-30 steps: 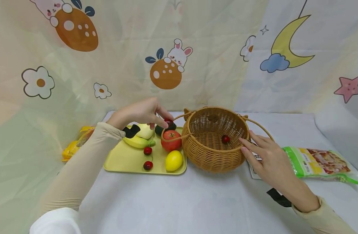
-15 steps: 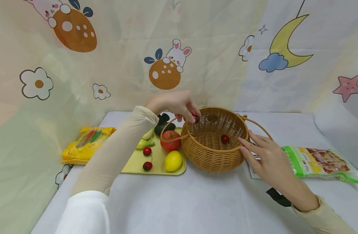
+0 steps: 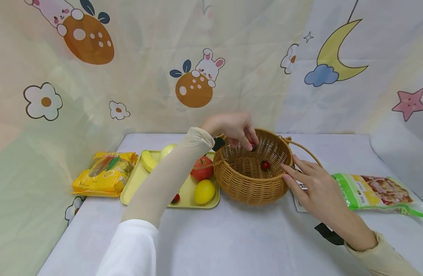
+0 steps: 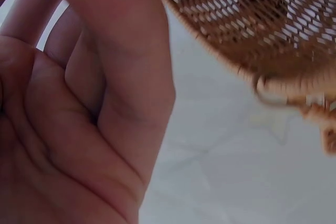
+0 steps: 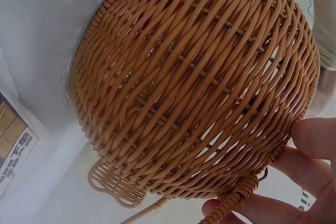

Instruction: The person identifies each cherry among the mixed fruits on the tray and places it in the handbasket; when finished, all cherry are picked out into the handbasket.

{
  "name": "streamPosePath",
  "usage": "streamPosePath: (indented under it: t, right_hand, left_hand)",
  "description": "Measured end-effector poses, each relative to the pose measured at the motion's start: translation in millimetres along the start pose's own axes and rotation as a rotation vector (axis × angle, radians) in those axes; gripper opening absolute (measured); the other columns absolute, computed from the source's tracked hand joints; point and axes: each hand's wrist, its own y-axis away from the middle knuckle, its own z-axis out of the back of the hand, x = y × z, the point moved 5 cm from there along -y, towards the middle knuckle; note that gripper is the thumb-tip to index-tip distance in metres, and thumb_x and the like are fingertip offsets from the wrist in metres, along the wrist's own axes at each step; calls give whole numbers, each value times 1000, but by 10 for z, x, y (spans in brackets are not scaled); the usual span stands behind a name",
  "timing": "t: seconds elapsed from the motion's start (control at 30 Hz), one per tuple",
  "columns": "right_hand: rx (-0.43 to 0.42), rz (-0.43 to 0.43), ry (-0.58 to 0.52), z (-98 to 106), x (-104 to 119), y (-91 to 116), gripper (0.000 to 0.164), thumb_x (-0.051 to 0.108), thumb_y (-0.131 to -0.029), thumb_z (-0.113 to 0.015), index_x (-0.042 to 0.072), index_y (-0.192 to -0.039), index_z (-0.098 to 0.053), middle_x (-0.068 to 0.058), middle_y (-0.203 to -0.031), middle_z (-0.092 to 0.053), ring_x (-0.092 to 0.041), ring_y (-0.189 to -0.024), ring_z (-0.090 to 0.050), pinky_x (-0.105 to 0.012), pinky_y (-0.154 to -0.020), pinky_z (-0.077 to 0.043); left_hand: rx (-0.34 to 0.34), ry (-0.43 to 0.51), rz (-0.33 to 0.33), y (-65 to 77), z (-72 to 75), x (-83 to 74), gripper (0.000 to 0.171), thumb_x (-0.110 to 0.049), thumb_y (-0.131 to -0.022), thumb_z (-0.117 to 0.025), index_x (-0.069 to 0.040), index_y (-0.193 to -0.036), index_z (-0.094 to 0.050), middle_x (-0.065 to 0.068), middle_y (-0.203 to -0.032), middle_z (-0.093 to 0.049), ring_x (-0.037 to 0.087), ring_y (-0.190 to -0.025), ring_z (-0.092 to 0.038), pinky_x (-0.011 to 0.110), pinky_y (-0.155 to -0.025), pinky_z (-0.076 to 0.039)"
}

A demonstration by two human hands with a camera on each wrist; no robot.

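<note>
My left hand point(image 3: 237, 128) reaches over the round wicker basket point(image 3: 254, 188), its thumb and fingers pinching a dark red cherry point(image 3: 254, 147) within the opening. Another cherry point(image 3: 265, 165) lies on the basket's floor. In the left wrist view, my left hand point(image 4: 89, 93) hides what its fingertips hold; the woven wall point(image 4: 247, 35) shows beside it. My right hand point(image 3: 318, 188) rests with extended fingers against the basket's right rim, near the raised handle. From the right wrist, the fingers point(image 5: 302, 169) touch the basket's side point(image 5: 194, 87) close to the handle's joint.
Left of the basket, a yellow tray point(image 3: 128, 191) bears a banana point(image 3: 148, 161), an apple point(image 3: 202, 173), a lemon point(image 3: 204, 191) and a cherry point(image 3: 175, 198), partly behind my sleeve. Yellow packaged food point(image 3: 106, 174) lies far left, a green-edged food bag point(image 3: 380, 191) at right.
My left hand has carried the cherry rightward from above the tray, over the near-left rim area and into the basket's opening. The right hand and the basket have stayed put.
</note>
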Motion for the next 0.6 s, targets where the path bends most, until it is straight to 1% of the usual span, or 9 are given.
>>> streamPosePath:
  t: [0.1,0.2,0.3,0.4,0.47,0.53,0.6]
  right_hand:
    - [2,2,-4,4,-2,3,37,17,-89,-77,12,-125,-75,-26,-139,-62,-44,-117,-66,-64,-85,-56]
    - [1,4,-7,14,-6,5,37,17,-89,-77,12,-125,-75,-26,-140,-61,-44,-117,-65,-64,-86,-55]
    - [-1,2,-6,19,-10,4,37,17,-89,-77,12,-125,-75,-26,-140,-61,-44,-117,-65,-64,-86,-55]
    - [0,0,-2,17,-10,0,38,17,-88,-78,12,-126,-75,-26,-140,-62,-44,-117,-66,-64,-86,-55]
    - [4,-1,0,10,-9,-3,38,17,-88,-78,13,-126,-75,-25,-140,-62,-44,-117,-66,-64,-86,-55]
    - [5,0,1,1,-7,-3,38,17,-88,-78,13,-126,-75,-25,-140,-62,-44,-117,-66,-64,-85,-55]
    - [7,3,0,-10,-5,-1,38,17,-87,-78,13,-125,-75,-25,-140,-62,-44,-117,-66,-64,-85,-56]
  left_hand:
    - [-5,16,-7,-102,-52,35,27,-17,-90,-80,-16,-117,-80,2,-107,-80,14,-51,-63,30,-61,-60]
    - [-8,40,-12,-192,-91,54,30,-16,-90,-80,-13,-120,-78,3,-109,-80,12,-51,-61,29,-61,-59]
    - [-9,65,-13,-275,-120,67,31,-15,-90,-80,-11,-121,-77,4,-109,-80,12,-50,-59,30,-60,-58]
    - [-6,62,-26,-350,-164,77,31,-15,-90,-80,-11,-121,-78,4,-108,-80,14,-50,-58,29,-59,-58]
    - [-6,42,-30,-395,-203,87,30,-16,-90,-79,-12,-119,-78,4,-108,-80,15,-50,-61,28,-59,-58]
    - [0,24,-32,-437,-252,104,29,-16,-91,-79,-12,-120,-78,5,-109,-80,16,-52,-64,30,-61,-59]
    - [10,5,-20,-475,-305,130,29,-16,-91,-79,-13,-120,-78,4,-112,-79,17,-54,-66,32,-65,-61]
